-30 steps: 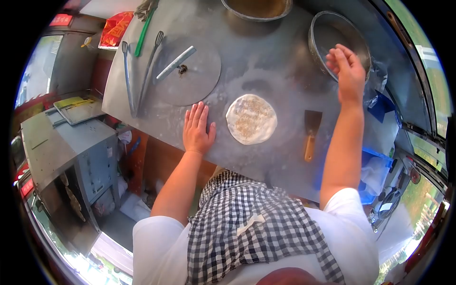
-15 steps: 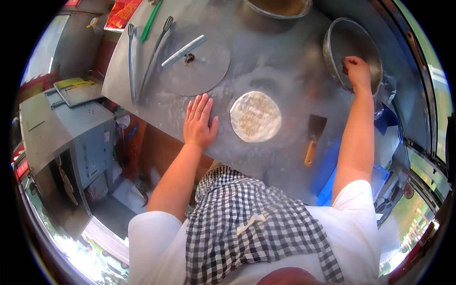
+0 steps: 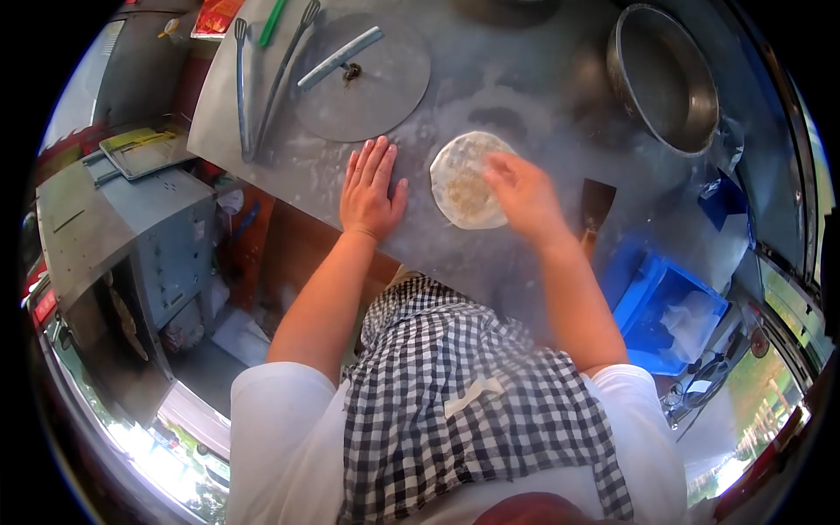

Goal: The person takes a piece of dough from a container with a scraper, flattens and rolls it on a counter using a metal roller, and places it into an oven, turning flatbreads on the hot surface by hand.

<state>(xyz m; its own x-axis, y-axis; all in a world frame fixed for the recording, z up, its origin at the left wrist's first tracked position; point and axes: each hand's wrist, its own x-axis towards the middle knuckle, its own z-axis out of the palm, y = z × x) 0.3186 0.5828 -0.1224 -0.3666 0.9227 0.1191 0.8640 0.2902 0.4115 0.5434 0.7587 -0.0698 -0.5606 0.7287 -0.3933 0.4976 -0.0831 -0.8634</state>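
Observation:
A round, flat piece of dough (image 3: pixel 461 194) lies on the metal table, its middle sprinkled with brownish grains. Over its right edge is my right hand (image 3: pixel 528 198), slightly blurred, with the fingers drawn together; whatever they hold, if anything, is hidden. Left of the dough, my left hand (image 3: pixel 372 194) rests flat on the table near its front edge, fingers stretched out and holding nothing. A scraper (image 3: pixel 597 206) with a wide dark blade lies to the right, its handle partly covered by my right forearm.
A metal bowl (image 3: pixel 623 83) stands at the back right. At the back left are a round metal plate with a bar handle (image 3: pixel 394 103), long tongs (image 3: pixel 242 92) and a green-handled tool (image 3: pixel 272 22). A blue bin (image 3: pixel 643 306) sits at the right.
My right hand has moved from inside the metal bowl leftward and toward me, over the dough. My left hand stays flat on the table. The camera view has shifted, showing more of the blue bin.

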